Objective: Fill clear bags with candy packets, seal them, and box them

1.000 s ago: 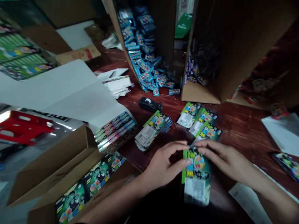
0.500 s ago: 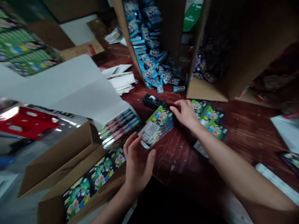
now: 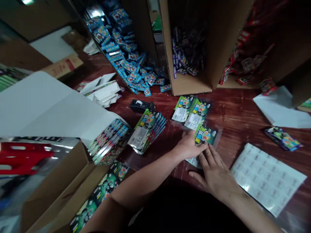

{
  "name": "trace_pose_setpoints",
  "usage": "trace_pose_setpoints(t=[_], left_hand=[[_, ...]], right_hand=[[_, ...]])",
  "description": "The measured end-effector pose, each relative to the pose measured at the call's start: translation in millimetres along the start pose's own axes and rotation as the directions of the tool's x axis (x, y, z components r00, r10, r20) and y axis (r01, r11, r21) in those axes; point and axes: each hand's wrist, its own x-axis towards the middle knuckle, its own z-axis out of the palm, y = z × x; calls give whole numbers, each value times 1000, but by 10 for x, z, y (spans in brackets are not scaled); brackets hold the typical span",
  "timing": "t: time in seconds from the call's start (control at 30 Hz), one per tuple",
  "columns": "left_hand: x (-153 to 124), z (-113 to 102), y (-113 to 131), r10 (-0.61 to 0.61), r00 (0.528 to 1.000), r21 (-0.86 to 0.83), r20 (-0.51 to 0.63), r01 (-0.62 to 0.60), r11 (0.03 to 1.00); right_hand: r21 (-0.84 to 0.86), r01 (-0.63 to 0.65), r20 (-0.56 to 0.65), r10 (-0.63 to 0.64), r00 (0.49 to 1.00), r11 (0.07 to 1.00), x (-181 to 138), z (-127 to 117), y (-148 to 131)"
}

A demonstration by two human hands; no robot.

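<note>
A green-and-black printed packet (image 3: pixel 206 134) in a clear plastic sleeve lies on the dark red table in front of me. My left hand (image 3: pixel 189 146) is closed at its left side, thumb across the top, other fingers partly hidden. My right hand (image 3: pixel 215 173) lies over the packet's lower part with fingers stretched and thumb apart. Just beyond lie two like packets, a left one (image 3: pixel 181 110) and a right one (image 3: pixel 198 113), side by side. A fanned stack of such packets (image 3: pixel 143 132) rests to the left, near a black tape dispenser (image 3: pixel 142 105).
An open carton (image 3: pixel 58 184) holding printed boxes stands at left, beside a striped stack of boxes (image 3: pixel 109 140). At the back, cardboard bins hold small blue packs (image 3: pixel 131 69), purple packs (image 3: pixel 182 63) and red packs (image 3: pixel 243 71). A sticker sheet (image 3: pixel 268 178) lies at right.
My left hand has moved right from beside the fanned stack to the near packet. My right hand has come back toward me onto that packet. The view has swung right.
</note>
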Motion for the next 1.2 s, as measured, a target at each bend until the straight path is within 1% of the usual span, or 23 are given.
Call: trace_pose_setpoints(t=[0.1, 0.17, 0.2, 0.23, 0.3, 0.33, 0.4, 0.43, 0.53, 0.57, 0.6, 0.67, 0.7, 0.73, 0.77, 0.83, 0.87, 0.97, 1.03, 1.1, 1.13, 1.2], left_hand=[[11, 6, -4, 4, 998, 51, 57, -7, 999], [-47, -27, 29, 49, 994, 46, 101, -53, 998], [-94, -49, 54, 82, 990, 35, 116, -86, 996], [-152, -71, 83, 119, 984, 22, 132, -123, 992], [-291, -107, 147, 191, 966, -3, 173, -193, 981], [-362, -118, 179, 218, 957, -10, 193, -221, 975], [-484, -125, 235, 243, 946, -9, 214, -247, 969], [-530, -124, 256, 241, 948, -8, 209, -244, 970], [-602, -123, 288, 217, 960, -19, 179, -217, 976], [-611, -127, 291, 213, 962, -22, 171, -212, 977], [-617, -133, 294, 212, 963, -19, 163, -212, 977], [-625, -153, 299, 228, 960, 0, 161, -231, 973], [-628, -164, 303, 239, 957, 13, 162, -244, 970], [-631, -177, 306, 250, 954, 26, 164, -257, 966], [-633, -189, 308, 258, 952, 36, 166, -267, 963], [-633, -215, 303, 266, 950, 45, 163, -277, 960], [-632, -229, 295, 267, 950, 45, 165, -278, 960], [-626, -274, 253, 264, 947, 58, 183, -278, 959], [-620, -310, 221, 242, 948, 62, 205, -260, 964], [-606, -347, 197, 222, 944, -22, 244, -223, 975], [-594, -364, 190, 214, 931, -111, 296, -189, 976], [-555, -388, 186, 213, 877, -295, 431, -86, 952]], right_hand=[[88, 50, -32, -47, 998, 995, -5, -45, 25], [179, 108, -53, -101, 994, 978, 24, -175, 87], [229, 117, -100, -97, 990, 966, 47, -262, 130], [270, 110, -169, -65, 983, 956, 76, -358, 178], [316, 63, -301, 37, 953, 947, 143, -551, 274], [323, 45, -333, 69, 940, 945, 178, -637, 315], [324, 38, -322, 72, 944, 945, 235, -772, 370], [328, 39, -311, 69, 948, 944, 253, -817, 383], [369, 31, -329, 99, 939, 929, 274, -876, 389], [413, 28, -305, 110, 946, 910, 275, -879, 393], [479, 17, -249, 117, 961, 878, 277, -881, 404], [616, -23, -144, 141, 979, 787, 288, -893, 448], [654, -37, -129, 160, 979, 755, 300, -909, 478], [661, -35, -144, 173, 974, 750, 315, -935, 508], [638, -18, -179, 171, 969, 770, 335, -970, 536], [544, 30, -230, 114, 966, 839, 379, -1057, 575], [503, 48, -222, 76, 972, 863, 402, -1103, 584], [450, 110, -117, -63, 991, 886, 461, -1230, 585], [444, 165, -7, -181, 984, 881, 491, -1314, 578], [497, 203, 111, -295, 949, 843, 515, -1414, 573], [548, 210, 163, -349, 923, 810, 527, -1469, 571], [642, 214, 238, -457, 857, 736, 553, -1571, 575]])
